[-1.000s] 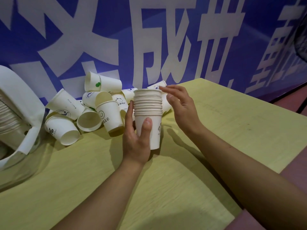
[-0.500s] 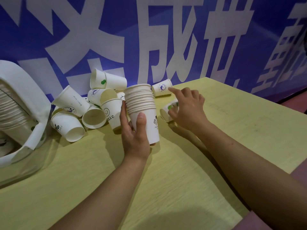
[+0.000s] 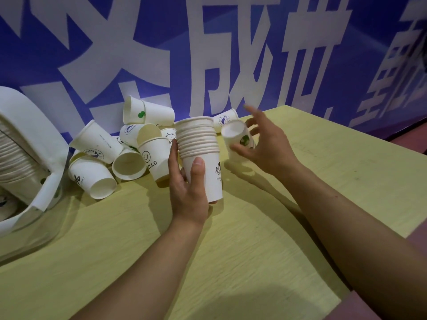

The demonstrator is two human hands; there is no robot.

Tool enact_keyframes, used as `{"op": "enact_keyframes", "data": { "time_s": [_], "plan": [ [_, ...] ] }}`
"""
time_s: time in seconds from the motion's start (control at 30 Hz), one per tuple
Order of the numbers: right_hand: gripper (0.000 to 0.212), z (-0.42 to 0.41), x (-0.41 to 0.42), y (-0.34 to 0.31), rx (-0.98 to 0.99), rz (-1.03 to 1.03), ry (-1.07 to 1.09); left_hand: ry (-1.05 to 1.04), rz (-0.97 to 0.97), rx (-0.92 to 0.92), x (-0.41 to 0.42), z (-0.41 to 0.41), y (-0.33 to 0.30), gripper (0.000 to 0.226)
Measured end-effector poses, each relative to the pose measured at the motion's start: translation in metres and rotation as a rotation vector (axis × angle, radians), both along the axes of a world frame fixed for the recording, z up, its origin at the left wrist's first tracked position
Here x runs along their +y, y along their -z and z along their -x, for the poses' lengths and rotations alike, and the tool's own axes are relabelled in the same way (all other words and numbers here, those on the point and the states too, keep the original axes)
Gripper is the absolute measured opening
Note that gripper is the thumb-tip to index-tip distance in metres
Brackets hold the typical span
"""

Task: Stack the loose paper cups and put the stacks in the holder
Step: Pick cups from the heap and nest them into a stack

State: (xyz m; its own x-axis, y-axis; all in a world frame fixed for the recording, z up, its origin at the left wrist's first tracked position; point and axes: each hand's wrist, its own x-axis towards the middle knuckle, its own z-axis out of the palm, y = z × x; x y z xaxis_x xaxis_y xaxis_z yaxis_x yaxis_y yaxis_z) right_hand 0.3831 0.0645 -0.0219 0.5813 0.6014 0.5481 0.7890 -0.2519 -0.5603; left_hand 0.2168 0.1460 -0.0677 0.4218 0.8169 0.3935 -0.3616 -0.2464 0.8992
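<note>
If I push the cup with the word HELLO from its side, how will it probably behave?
The HELLO cup is thin paper and empty, so probably light and easily dented. Standing upright on its narrow base, it would likely tip, then roll in a curve like the fallen cups beside it.

Looks like an event or promo venue, not a home. Big blue banner [image 3: 231, 54] with huge white Chinese characters right behind my pale wood-grain table [image 3: 323, 181]. Branded disposable paper cups [image 3: 99, 144] heaped against it, reddish floor [image 3: 413, 139] beyond.
</note>
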Motion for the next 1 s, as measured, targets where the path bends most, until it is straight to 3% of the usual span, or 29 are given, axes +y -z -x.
{"op": "enact_keyframes", "data": {
  "time_s": [0.1, 0.23, 0.37, 0.47, 0.6, 0.7, 0.83, 1.0],
  "plan": [
    [0.081, 0.003, -0.005, -0.004, 0.124, -0.34, -0.092, 0.059, -0.063, 0.05, -0.005, 0.003, -0.002, 0.067],
    [0.058, 0.004, -0.014, -0.01, 0.225, -0.512, -0.092, 0.143, -0.154, 0.086, -0.008, 0.005, -0.001, 0.067],
    [0.055, 0.017, -0.018, -0.017, 0.367, -0.679, -0.202, 0.228, -0.24, 0.157, -0.008, 0.007, 0.002, 0.077],
    [0.044, 0.025, -0.016, -0.017, 0.448, -0.647, -0.293, 0.231, -0.289, 0.198, -0.009, 0.007, 0.003, 0.078],
    [0.011, 0.035, -0.01, -0.014, 0.513, -0.576, -0.349, 0.209, -0.308, 0.22, -0.007, 0.005, 0.006, 0.078],
    [0.013, 0.038, -0.007, -0.012, 0.53, -0.56, -0.338, 0.194, -0.293, 0.23, -0.008, 0.006, 0.005, 0.08],
    [0.056, 0.035, -0.009, -0.015, 0.493, -0.487, -0.296, 0.203, -0.294, 0.231, -0.008, 0.006, 0.005, 0.079],
    [0.038, 0.037, -0.006, -0.007, 0.376, -0.365, -0.303, 0.126, -0.197, 0.16, -0.007, 0.005, 0.003, 0.067]
  ]
}}
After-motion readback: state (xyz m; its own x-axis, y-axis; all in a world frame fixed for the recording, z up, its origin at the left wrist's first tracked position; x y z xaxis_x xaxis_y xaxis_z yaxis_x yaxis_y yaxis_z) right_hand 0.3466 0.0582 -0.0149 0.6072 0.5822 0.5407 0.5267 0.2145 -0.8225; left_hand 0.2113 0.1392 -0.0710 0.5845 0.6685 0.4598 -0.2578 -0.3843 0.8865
